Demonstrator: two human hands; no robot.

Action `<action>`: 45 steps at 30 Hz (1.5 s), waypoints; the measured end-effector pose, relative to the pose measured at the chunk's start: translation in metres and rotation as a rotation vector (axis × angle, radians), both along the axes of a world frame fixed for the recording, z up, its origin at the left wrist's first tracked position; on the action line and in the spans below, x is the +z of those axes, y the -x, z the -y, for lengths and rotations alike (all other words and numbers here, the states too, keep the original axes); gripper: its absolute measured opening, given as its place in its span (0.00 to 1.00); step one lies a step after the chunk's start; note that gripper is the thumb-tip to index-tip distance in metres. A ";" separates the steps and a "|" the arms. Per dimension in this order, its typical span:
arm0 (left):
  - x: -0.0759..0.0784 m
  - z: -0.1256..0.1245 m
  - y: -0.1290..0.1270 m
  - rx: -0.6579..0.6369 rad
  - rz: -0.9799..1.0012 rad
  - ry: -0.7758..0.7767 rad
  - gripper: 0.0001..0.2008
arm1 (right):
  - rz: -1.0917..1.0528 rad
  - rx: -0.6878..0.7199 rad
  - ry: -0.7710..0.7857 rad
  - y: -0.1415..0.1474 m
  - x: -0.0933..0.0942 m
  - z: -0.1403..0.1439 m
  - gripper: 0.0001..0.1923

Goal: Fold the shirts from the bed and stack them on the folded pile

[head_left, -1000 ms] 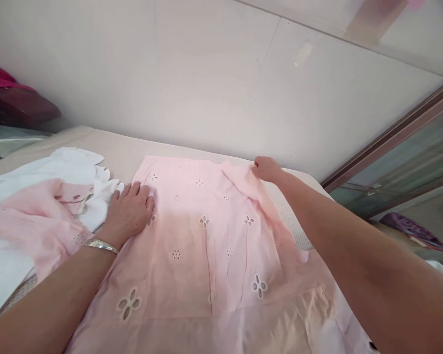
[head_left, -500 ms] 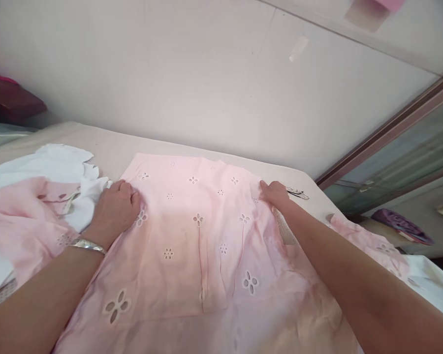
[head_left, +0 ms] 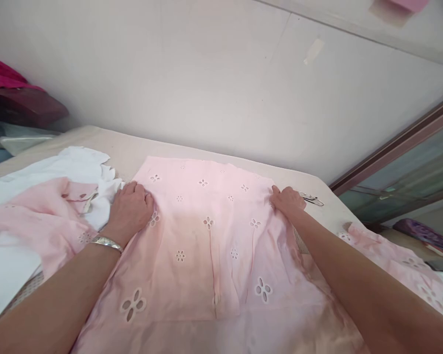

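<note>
A pale pink cloth with flower-shaped eyelet cutouts (head_left: 203, 236) lies spread flat on a padded table (head_left: 125, 152). My left hand (head_left: 131, 211), a silver bangle on its wrist, presses palm-down on the cloth's left edge with fingers curled. My right hand (head_left: 288, 202) rests on the cloth's far right corner, fingers bent against the fabric. Both forearms stretch over the cloth from the near side.
A heap of white and pink fabric (head_left: 44, 206) lies left of my left hand. A metal clip (head_left: 312, 199) sits just right of my right hand. More pink eyelet fabric (head_left: 395, 260) hangs at the right. A dark red object (head_left: 22, 103) stands far left by the wall.
My right hand, which held a folded-over flap of the pink cloth lifted, has laid it out to the right and now rests on the flattened corner. My left hand stayed put.
</note>
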State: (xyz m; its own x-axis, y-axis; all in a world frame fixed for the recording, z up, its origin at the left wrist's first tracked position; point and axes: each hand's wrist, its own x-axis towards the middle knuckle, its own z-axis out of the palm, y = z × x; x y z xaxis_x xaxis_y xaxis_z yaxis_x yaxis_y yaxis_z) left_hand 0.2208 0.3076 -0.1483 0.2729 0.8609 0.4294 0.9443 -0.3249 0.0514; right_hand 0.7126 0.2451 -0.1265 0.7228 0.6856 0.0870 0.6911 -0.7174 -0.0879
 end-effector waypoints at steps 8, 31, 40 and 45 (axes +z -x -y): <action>0.003 0.005 -0.004 0.028 -0.017 -0.009 0.15 | 0.133 0.213 0.030 0.031 0.021 -0.026 0.15; 0.004 0.011 -0.007 0.071 -0.011 -0.010 0.14 | 0.291 0.844 0.123 0.192 0.006 -0.058 0.19; 0.004 0.010 -0.007 0.057 -0.009 -0.021 0.14 | 0.161 0.562 -0.097 0.136 0.028 -0.082 0.24; 0.005 0.010 -0.007 0.063 -0.009 -0.010 0.15 | 0.069 0.504 -0.029 0.122 0.027 -0.128 0.25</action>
State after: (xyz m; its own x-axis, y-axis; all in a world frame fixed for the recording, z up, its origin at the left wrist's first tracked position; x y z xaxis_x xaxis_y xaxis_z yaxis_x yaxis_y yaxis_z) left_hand 0.2278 0.2972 -0.1436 0.2225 0.8719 0.4362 0.9633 -0.2657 0.0397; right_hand 0.5901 0.3731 -0.0990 0.2946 0.9442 0.1470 0.9556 -0.2912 -0.0447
